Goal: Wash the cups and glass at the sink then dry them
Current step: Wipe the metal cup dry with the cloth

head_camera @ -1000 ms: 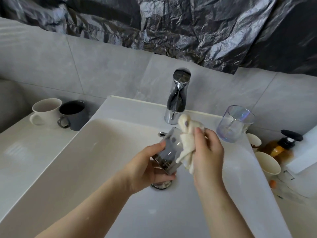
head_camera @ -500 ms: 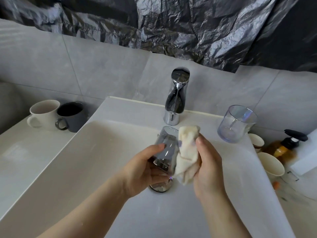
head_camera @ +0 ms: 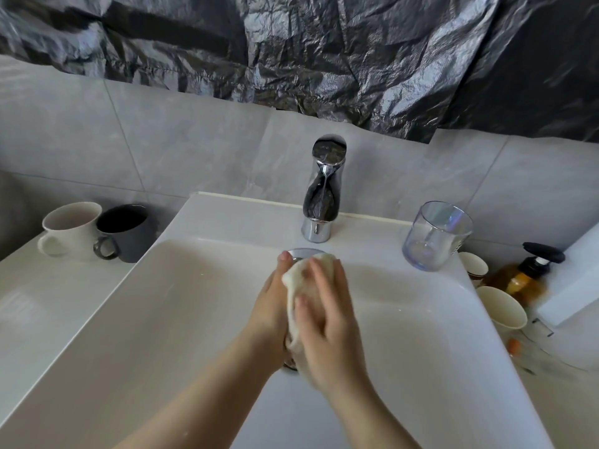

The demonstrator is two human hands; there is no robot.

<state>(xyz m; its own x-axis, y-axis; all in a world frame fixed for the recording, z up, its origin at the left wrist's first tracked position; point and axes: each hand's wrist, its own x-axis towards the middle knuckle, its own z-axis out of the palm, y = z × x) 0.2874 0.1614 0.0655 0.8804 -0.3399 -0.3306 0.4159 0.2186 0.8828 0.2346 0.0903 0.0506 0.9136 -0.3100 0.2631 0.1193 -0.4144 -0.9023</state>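
In front of the tap (head_camera: 324, 189), low over the sink (head_camera: 162, 319): both hands closed together around one glass (head_camera: 303, 252); only its rim showing, on the side toward the tap, the rest hidden behind fingers and cloth.

Left hand (head_camera: 270, 306): curled round the glass from the left, gripping it.

Right hand (head_camera: 330, 328): wrapped over a cream cloth (head_camera: 303, 286), fingers bent, pressing it against the glass; cloth bunched between the two hands, touching both; fingertips slightly blurred.

Under the hands, further in front of the tap: a sliver of drain (head_camera: 290, 366), mostly covered.

Right of the tap, on the sink ledge: clear tumbler (head_camera: 436, 234), upright, well apart from the hands.

Further right of the tap, past the sink edge and lower:
- small paper cup (head_camera: 473, 265) near the wall; larger paper cup (head_camera: 500, 307) nearer the front; both upright.
- amber soap bottle (head_camera: 522, 280) with black pump just beside them; white box (head_camera: 577, 286) at the frame edge.

Left of the tap, on the counter (head_camera: 32, 303): white mug (head_camera: 69, 231) and dark grey mug (head_camera: 128, 233), upright, side by side and touching; grey one nearer the tap; handles turned front-left.

Behind the tap: grey wall tiles (head_camera: 194, 150); above them, crinkled black plastic sheeting (head_camera: 291, 43).
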